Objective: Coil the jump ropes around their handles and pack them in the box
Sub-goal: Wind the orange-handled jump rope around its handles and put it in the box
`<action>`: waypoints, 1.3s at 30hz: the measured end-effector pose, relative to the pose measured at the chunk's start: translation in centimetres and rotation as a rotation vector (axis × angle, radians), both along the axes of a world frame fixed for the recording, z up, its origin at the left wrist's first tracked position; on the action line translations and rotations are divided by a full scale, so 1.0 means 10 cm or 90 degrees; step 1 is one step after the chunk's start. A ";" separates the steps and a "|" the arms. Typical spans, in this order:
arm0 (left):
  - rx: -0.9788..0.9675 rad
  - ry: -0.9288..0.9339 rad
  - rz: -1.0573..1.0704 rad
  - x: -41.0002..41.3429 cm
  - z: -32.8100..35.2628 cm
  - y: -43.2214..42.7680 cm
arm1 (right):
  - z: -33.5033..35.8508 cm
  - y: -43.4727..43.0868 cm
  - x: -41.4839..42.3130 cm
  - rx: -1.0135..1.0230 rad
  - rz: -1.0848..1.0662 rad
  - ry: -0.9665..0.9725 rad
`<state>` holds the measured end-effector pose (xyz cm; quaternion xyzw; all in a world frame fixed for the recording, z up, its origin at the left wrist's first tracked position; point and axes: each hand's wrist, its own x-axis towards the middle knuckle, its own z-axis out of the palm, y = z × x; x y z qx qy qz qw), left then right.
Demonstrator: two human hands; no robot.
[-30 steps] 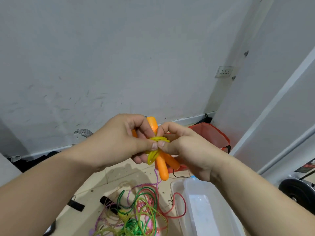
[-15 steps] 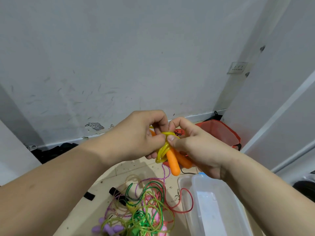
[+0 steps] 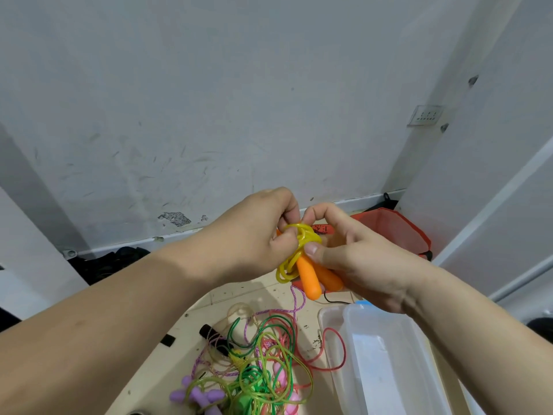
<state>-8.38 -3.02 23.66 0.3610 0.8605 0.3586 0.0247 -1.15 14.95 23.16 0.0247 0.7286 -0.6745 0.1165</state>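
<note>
Centre of frame: both hands work one jump rope held in the air above the floor (image 3: 245, 298). The two orange handles (image 3: 309, 280) lie side by side, free ends pointing down toward the camera, so that they form a single core for the coil. The yellow rope (image 3: 301, 238) is wrapped crosswise about their upper part, with a few slack loops hanging at the left. The right hand (image 3: 359, 259) grips the handles, its thumb laid across the wraps, apparently to keep them from slipping. The fingers (image 3: 285, 241) of the left hand (image 3: 254, 235) are curled and pinch a turn of the rope, probably to tuck its end under and lock the coil. Lower centre: a tangle of uncoiled ropes (image 3: 263, 354), green, pink, red and purple, lies on the floor, awaiting the same treatment. Lower right: the clear box (image 3: 386, 363) stands just beside the tangle, almost beneath the right wrist, placed for a short drop once the bundle holds. Its contents cannot be judged.
</note>
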 end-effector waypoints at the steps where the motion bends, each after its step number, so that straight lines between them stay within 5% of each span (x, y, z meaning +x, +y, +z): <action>1: -0.021 0.003 -0.004 0.00 0.00 0.00 | -0.01 0.00 0.00 0.017 0.002 0.004; 7: -0.043 0.025 -0.011 0.00 -0.04 0.01 | -0.07 -0.09 -0.01 0.077 -0.046 0.044; 12: 0.028 -0.167 -0.026 -0.02 -0.03 -0.05 | -0.05 -0.04 0.00 0.080 -0.047 0.032; 20: -0.111 0.064 -0.024 0.02 0.02 -0.02 | -0.04 -0.10 -0.01 0.172 -0.035 0.047; 26: -0.070 0.110 -0.008 0.03 0.00 0.02 | 0.01 -0.05 -0.01 0.155 -0.075 0.030; 32: 0.025 0.088 0.075 0.07 -0.05 0.08 | -0.04 -0.11 -0.03 0.148 -0.151 0.098; 39: 0.092 -0.127 -0.023 0.04 -0.08 -0.03 | -0.06 -0.05 0.00 0.196 -0.141 0.115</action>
